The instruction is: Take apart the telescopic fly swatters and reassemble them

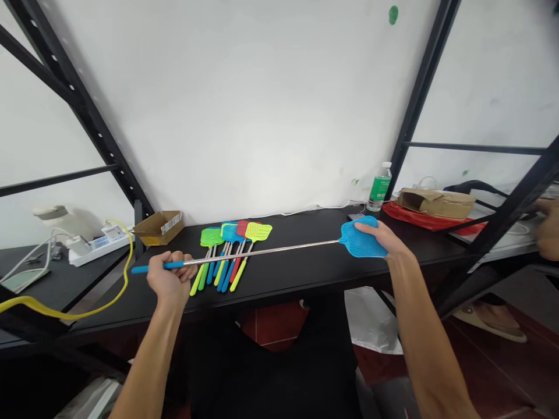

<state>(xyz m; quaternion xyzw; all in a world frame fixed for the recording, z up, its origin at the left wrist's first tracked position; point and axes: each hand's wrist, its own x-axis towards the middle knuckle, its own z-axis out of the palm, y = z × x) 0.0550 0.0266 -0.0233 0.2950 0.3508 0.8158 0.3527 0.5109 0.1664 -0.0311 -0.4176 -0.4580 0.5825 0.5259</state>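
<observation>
A blue telescopic fly swatter point(283, 248) with a long metal rod is stretched between my two hands, above the black table. My left hand point(169, 273) is closed around the blue handle end, where it meets the rod. At the other end, my right hand point(388, 240) pinches the blue mesh head, thumb on top and the other fingers hidden beneath. Behind and below the rod lies a row of several shorter fly swatters point(257, 231) in green, blue, red and yellow, handles toward me.
An open cardboard box point(159, 230) sits left of the swatters. A yellow cable point(126, 279) hangs near a white power strip point(98, 247). At the right stand a bottle point(379, 189) and a torn cardboard package point(437, 203) by a black metal post point(419, 87). Another person's hand point(548, 230) shows far right.
</observation>
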